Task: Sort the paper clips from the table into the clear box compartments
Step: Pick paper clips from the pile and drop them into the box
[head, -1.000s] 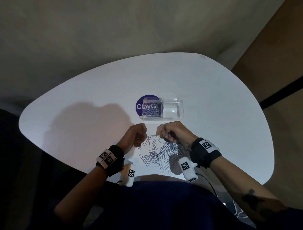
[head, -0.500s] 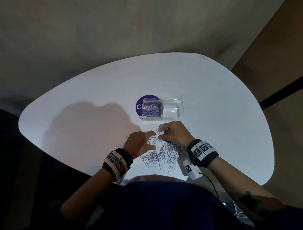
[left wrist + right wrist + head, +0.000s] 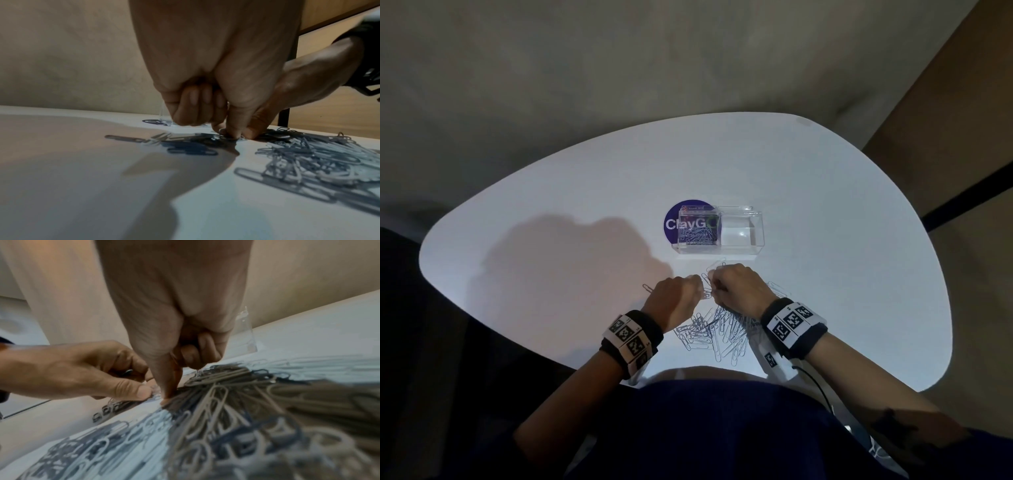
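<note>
A heap of silver paper clips [image 3: 717, 330] lies on the white table [image 3: 551, 192] close to my body. My left hand [image 3: 702, 293] is down at the heap's far left edge, fingers curled, thumb and forefinger pinching a small paper clip [image 3: 153, 391] on the tabletop. My right hand [image 3: 714, 287] sits right beside it, its thumb and forefinger [image 3: 167, 395] pinched together on a clip at the heap's edge [image 3: 205, 386], the other fingers curled. The clear box [image 3: 756, 240] stands just beyond the hands. Its left compartment holds several clips [image 3: 697, 236]; nothing shows in the right compartment [image 3: 739, 233].
A round purple sticker [image 3: 676, 224] lies under the box's left end. A single clip [image 3: 648, 287] lies apart, left of my left hand. The table's near edge [image 3: 688, 368] runs just behind the heap, against my body.
Both hands have turned knuckles-up and come down onto the far edge of the heap, closing in until they nearly touch. The box and the heap have stayed put.
</note>
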The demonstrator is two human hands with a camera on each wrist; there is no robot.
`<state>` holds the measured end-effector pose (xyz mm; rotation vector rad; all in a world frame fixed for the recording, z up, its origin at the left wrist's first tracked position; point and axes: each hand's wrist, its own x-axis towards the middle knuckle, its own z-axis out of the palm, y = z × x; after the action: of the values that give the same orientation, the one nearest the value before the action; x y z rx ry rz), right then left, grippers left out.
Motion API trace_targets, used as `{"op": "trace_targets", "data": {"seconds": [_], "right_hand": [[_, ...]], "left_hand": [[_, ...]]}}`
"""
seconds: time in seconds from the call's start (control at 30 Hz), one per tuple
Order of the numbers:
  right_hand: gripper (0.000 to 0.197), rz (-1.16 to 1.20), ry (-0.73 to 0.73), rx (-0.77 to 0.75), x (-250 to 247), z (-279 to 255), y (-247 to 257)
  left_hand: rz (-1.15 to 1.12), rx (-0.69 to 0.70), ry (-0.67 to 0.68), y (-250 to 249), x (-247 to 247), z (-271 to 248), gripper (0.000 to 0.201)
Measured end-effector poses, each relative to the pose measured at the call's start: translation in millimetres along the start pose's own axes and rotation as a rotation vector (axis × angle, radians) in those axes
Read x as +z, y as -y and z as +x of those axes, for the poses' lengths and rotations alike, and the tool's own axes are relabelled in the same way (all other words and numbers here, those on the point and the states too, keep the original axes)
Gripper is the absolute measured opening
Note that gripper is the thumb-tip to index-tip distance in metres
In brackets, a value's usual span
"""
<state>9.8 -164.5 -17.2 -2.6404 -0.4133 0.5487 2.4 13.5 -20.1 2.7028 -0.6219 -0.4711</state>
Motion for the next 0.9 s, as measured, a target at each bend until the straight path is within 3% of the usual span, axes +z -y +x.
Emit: {"op": "trace_targets", "data": {"seconds": [0.2,0.4,0.53,0.67,0.77,0.9], "right_hand": [[0.009,0.061,-0.016,-0.025,-2.8,-4.3,-2.9],[0.042,-0.007,-0.086,-0.083,4.0,-3.4,4.2],[0.021,-0.021,-0.095,-0.116,11.5,-3.6,10.5],[0.017,-0.051,-0.052,-0.131,11.2,-7.2,14.9],[0.016,0.06,-0.05,-0.1,4.1,-12.0,13.8],[0.033,0.425,-0.11,0.033,-24.2,-16.7,10.9]], "left_hand": [[-0.126,-0.026,-0.028,5.4,-15.9,-0.7,0.011],[-0.278,-0.037,-0.131,4.9,-62.2,15.2,0.015],[-0.315,-0.017,-0.3,1.5,-81.3,35.2,0.015],[-0.224,0.023,-0.358,4.3,-81.6,54.9,0.013],[-0.178,-0.043,-0.306,5.1,-85.0,69.6,0.012],[-0.112,-0.132,-0.182,4.2,-85.8,86.3,0.02]]}}
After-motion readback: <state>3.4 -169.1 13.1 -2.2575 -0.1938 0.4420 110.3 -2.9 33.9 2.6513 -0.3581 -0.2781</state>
